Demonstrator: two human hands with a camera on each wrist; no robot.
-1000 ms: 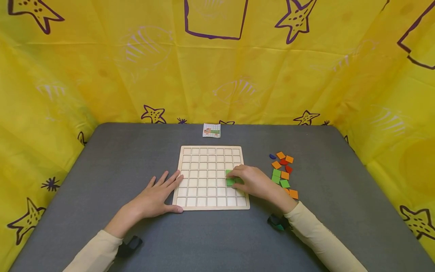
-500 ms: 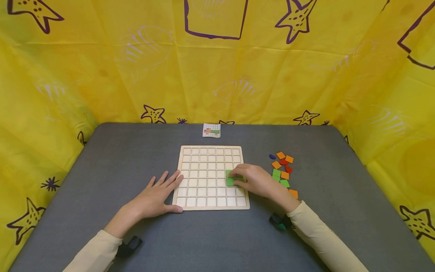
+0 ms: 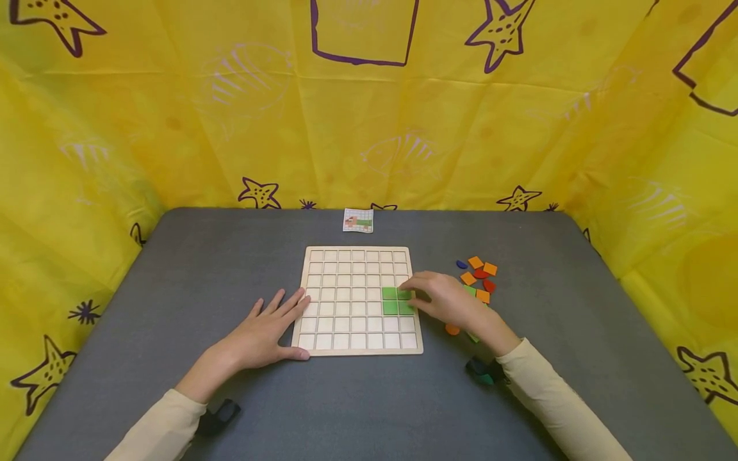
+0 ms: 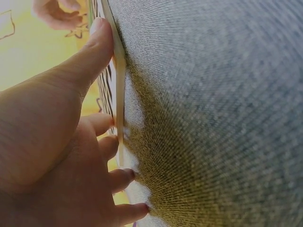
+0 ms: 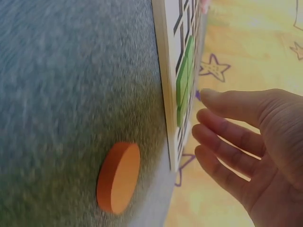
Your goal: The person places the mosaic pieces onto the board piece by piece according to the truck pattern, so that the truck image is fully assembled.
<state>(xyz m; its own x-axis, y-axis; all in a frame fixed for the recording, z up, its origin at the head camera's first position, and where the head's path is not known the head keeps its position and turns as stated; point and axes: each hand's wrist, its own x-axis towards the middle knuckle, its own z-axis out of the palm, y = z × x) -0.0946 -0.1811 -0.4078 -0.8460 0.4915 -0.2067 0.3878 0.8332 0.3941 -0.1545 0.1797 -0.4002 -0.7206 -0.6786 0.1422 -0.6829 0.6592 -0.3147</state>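
left grip (image 3: 259, 339): was released, fingers spread, touching board (image 3: 343, 307)
right grip (image 3: 446, 299): was released above board's edge
green tiles (image 3: 390, 307): four sat in board, just beside right grip's fingertips
orange disc (image 3: 452, 329): lay on counter (image 3: 369, 403) below right grip

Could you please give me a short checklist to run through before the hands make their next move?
1. Left hand touching the board: ok, at its left edge.
2. Right hand free: ok, no piece shows in it.
3. Four green tiles in their cells: ok, a two-by-two block.
4. Picture card in sight: ok, beyond the board.
5. Loose pieces fully visible: not ok, the right forearm partly covers some.
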